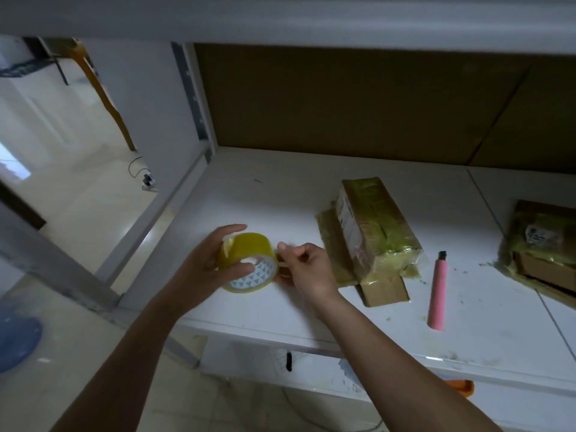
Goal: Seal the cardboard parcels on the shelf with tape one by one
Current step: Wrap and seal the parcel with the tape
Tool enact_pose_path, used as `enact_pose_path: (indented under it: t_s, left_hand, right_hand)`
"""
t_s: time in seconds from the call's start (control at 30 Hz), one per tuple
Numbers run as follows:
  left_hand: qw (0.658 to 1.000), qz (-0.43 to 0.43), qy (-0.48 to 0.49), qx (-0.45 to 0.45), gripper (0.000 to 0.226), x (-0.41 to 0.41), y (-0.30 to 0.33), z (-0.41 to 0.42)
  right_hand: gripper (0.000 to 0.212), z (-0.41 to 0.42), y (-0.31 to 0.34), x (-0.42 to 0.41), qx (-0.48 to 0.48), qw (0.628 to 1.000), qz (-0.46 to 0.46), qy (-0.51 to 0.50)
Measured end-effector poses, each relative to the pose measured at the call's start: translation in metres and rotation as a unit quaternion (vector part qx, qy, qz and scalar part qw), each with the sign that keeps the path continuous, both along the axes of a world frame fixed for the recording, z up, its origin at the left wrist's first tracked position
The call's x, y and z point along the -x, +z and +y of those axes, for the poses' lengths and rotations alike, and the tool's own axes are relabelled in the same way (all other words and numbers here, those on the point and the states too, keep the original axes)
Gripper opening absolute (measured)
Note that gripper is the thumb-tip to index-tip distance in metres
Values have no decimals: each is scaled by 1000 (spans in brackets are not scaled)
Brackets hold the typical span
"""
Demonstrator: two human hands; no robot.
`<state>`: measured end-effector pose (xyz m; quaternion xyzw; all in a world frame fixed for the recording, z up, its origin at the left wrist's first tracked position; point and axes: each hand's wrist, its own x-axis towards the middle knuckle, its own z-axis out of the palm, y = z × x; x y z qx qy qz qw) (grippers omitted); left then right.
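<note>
My left hand grips a yellow roll of tape above the front of the white shelf. My right hand pinches the tape's loose end at the roll's right side. Just right of my hands lie two cardboard parcels wrapped in yellowish tape: a long one rests on a flatter one. A third taped parcel lies at the right edge of the view, partly cut off.
A pink utility knife lies on the shelf between the parcels. Large brown cardboard sheets stand against the back of the shelf. A metal upright frames the left side. Floor and a blue stool lie to the left.
</note>
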<state>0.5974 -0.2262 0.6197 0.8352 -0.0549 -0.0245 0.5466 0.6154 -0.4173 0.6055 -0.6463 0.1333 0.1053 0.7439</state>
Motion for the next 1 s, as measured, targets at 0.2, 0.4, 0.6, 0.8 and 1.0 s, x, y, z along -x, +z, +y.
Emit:
enact_pose_path:
  t_s: [0.2,0.4,0.6,0.8,1.0]
  left_hand:
    - [986,-19,46,-158,41,-17,13,13]
    - [940,-40,7,-339,62,-34,16,-11]
    - [943,-15,16,-333,68,-32,13,-14]
    - [906,-25,7,-422,87,-30,25,-14]
    - [957,-212,50,-191,24,-26,22,-75]
  right_hand:
    - [36,-1,-14,-19,374,919,-124,27]
    - [28,0,-44,-26,496,849,-159,87]
    - [84,1,-32,-25,402,901,-158,28]
    - [52,-13,1,9,398,871,-285,35]
    - [21,-99,36,28,435,778,-415,-182]
